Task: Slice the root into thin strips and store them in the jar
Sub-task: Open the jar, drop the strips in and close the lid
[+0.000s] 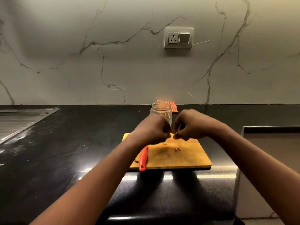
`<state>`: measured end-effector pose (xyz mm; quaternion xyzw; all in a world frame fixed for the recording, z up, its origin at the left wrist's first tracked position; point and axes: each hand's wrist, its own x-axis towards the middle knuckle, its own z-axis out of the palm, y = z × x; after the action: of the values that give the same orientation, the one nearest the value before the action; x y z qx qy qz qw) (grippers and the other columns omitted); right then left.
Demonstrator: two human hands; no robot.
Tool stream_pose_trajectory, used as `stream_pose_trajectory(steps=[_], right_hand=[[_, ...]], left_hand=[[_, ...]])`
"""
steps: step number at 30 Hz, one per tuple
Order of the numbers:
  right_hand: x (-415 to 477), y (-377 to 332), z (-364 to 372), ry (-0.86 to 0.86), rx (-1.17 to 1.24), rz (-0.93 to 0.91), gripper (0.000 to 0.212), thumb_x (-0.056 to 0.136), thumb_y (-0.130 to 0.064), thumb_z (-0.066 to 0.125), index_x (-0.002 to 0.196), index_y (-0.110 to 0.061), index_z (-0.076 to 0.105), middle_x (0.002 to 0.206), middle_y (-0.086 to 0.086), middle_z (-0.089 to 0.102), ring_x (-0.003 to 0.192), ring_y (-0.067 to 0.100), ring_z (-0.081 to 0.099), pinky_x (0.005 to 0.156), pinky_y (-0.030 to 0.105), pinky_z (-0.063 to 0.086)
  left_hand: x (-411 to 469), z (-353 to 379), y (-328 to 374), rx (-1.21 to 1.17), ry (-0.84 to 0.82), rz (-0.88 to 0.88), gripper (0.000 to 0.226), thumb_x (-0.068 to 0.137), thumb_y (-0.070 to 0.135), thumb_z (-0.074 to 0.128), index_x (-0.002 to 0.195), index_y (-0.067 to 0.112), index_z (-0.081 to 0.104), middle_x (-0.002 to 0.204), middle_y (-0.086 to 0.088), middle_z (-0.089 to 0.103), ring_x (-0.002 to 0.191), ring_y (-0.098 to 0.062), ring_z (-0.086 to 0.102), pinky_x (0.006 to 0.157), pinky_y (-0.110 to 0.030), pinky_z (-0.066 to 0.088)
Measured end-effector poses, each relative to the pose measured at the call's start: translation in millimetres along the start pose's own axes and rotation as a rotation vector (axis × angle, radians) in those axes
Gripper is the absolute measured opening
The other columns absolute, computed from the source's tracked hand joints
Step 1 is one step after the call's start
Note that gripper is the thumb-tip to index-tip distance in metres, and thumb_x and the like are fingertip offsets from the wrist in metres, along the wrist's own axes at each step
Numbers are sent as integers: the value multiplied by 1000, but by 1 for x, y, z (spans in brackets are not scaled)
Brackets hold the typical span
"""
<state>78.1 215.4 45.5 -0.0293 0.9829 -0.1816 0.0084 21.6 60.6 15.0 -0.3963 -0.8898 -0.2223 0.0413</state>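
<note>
A wooden cutting board (191, 158) lies on the black counter. Behind it stands an open glass jar (161, 109) with a few yellowish strips inside. My left hand (151, 129) and my right hand (190, 125) meet over the board's far edge, fingers pinched around small orange root strips (172, 135); the strips are mostly hidden by the fingers. A few root bits (178, 148) lie loose on the board. A red-handled knife (143, 158) rests along the board's left edge, its blade hidden under my left wrist.
An orange checked cloth (173, 106) lies behind the jar at the wall. A steel sink drainboard (19, 120) is at far left. A recessed ledge (271, 132) sits at right. A wall socket (178, 38) is above. Something yellow (125, 136) peeks out at the board's far-left corner.
</note>
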Motion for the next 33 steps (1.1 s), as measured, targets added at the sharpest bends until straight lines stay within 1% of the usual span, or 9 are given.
stream_pose_trajectory(steps=[2, 5, 9, 14, 17, 21, 26, 30, 33], right_hand=[[-3, 1, 15, -75, -47, 54, 24, 78, -24, 76, 99, -15, 71, 84, -2, 69, 62, 6, 68, 59, 22, 57], [-5, 1, 29, -49, -98, 71, 28, 77, -32, 77, 99, -18, 70, 88, -3, 67, 70, 7, 66, 65, 24, 57], [-11, -3, 33, 16, -108, 59, 20, 78, -21, 76, 97, -20, 72, 85, -10, 60, 85, 7, 60, 75, 22, 52], [-12, -1, 32, 2, -37, 91, 13, 78, -11, 74, 87, -20, 74, 85, -9, 63, 84, 8, 63, 80, 28, 56], [-10, 0, 30, -15, -10, 99, 12, 78, -9, 72, 85, -19, 72, 87, -6, 65, 82, 9, 65, 77, 30, 58], [-6, -2, 31, -46, 17, 111, 12, 76, -16, 75, 87, -16, 70, 85, -1, 68, 74, 10, 67, 67, 23, 57], [-4, -1, 31, -25, 22, 93, 14, 70, -18, 79, 80, -15, 70, 82, 0, 68, 74, 12, 66, 66, 23, 57], [-3, 1, 17, 38, 142, 24, 10, 74, -13, 78, 79, -11, 71, 75, 1, 70, 65, 12, 69, 64, 26, 59], [8, 3, -7, 204, 173, -69, 10, 76, -14, 76, 83, -11, 71, 74, -1, 69, 67, 10, 67, 63, 20, 56]], left_hand=[[-5, 15, -1, 24, -72, -36, 26, 87, 19, 72, 113, 14, 71, 109, 0, 73, 97, -9, 67, 90, -30, 56], [-9, 28, -5, 29, -63, -76, 28, 89, 20, 70, 117, 17, 70, 113, 1, 70, 101, -11, 63, 92, -28, 53], [-9, 30, -7, 5, -19, -78, 22, 89, 16, 70, 110, 16, 73, 107, 0, 72, 89, -6, 59, 88, -24, 50], [-9, 27, -10, -41, -4, -81, 19, 87, 11, 72, 105, 14, 75, 105, -1, 72, 87, -5, 58, 90, -25, 53], [-10, 27, -10, -34, 0, -80, 19, 89, 10, 70, 106, 15, 74, 107, -1, 70, 91, -7, 58, 88, -24, 51], [-13, 32, -6, 16, -28, -63, 18, 92, 9, 64, 108, 18, 67, 111, -2, 65, 99, -13, 59, 90, -30, 53], [-15, 33, -5, 57, -62, -13, 24, 93, 7, 60, 114, 18, 57, 115, -1, 61, 101, -14, 58, 91, -33, 53], [-10, 18, -10, -57, 91, -37, 26, 92, 0, 59, 113, 15, 60, 109, -4, 65, 98, -15, 63, 87, -29, 55], [1, -8, -15, -150, 270, -1, 22, 92, 0, 59, 111, 10, 62, 103, -7, 66, 90, -13, 63, 74, -19, 54]])
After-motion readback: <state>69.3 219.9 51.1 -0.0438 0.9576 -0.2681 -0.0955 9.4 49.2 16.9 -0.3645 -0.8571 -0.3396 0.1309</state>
